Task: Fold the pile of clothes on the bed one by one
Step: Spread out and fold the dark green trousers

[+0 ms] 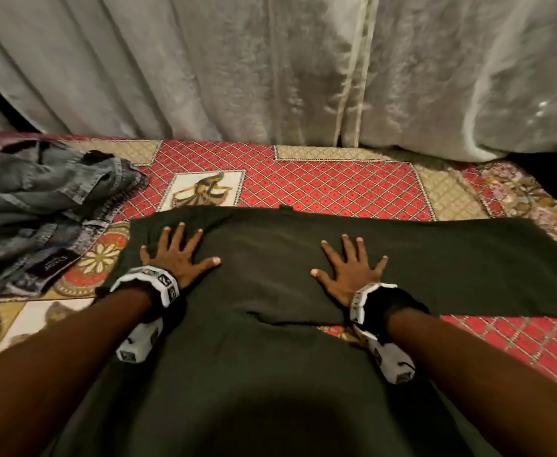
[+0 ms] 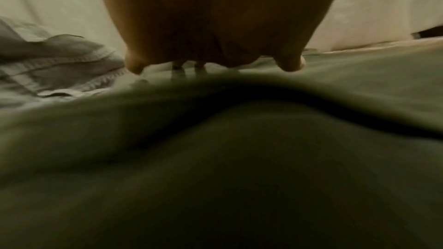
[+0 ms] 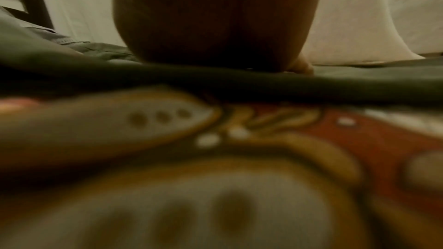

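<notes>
A dark green garment (image 1: pixel 270 278) lies spread flat across the bed, one part reaching out to the right. My left hand (image 1: pixel 174 255) lies on its left part with fingers spread and straight, palm down. My right hand (image 1: pixel 353 268) presses flat on its middle the same way. In the left wrist view the palm (image 2: pixel 215 26) rests on the green garment (image 2: pixel 215 158). The right wrist view shows the palm (image 3: pixel 215 26) above a fold of the green garment (image 3: pixel 239 82), with the patterned bedcover (image 3: pixel 239 177) close below the camera.
A crumpled pile of grey denim clothes (image 1: pixel 39 206) lies on the bed at the left. The red and gold patterned bedcover (image 1: pixel 320 183) shows behind the garment. Pale curtains (image 1: pixel 270 67) hang along the bed's far edge.
</notes>
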